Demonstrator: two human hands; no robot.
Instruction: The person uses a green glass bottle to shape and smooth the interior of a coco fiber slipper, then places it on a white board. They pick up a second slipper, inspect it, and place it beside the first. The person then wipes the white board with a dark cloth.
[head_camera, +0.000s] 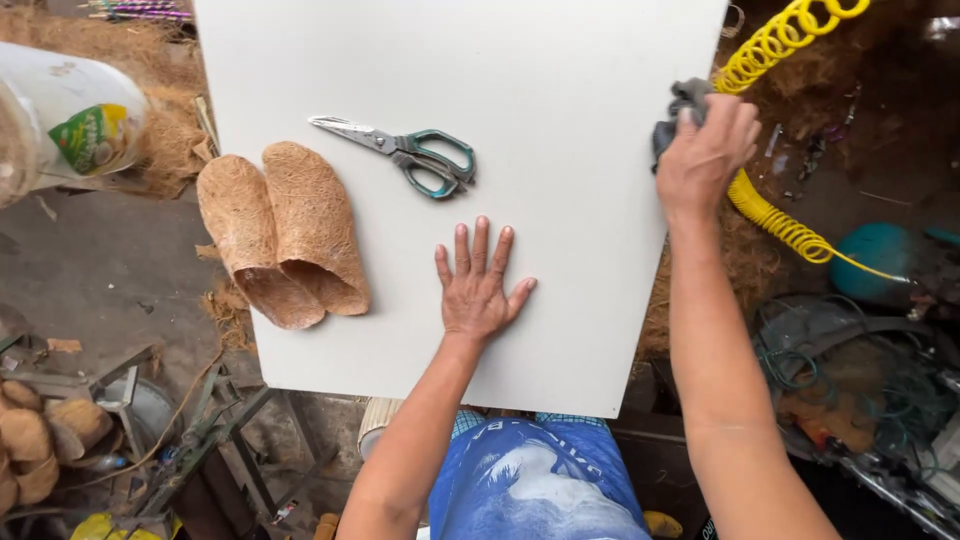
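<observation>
On the white board (560, 60) the left hand (478, 285) lies flat, fingers spread; right hand (705, 150) grips a grey tool (675, 115) at its edge above littered ground (100, 260).

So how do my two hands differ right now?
The left hand lies flat on the white board, fingers spread and holding nothing; the right hand is closed around a dark tool on a yellow coiled hose. The left is mid-board, the right at the board's right edge. Both are bare.
</observation>
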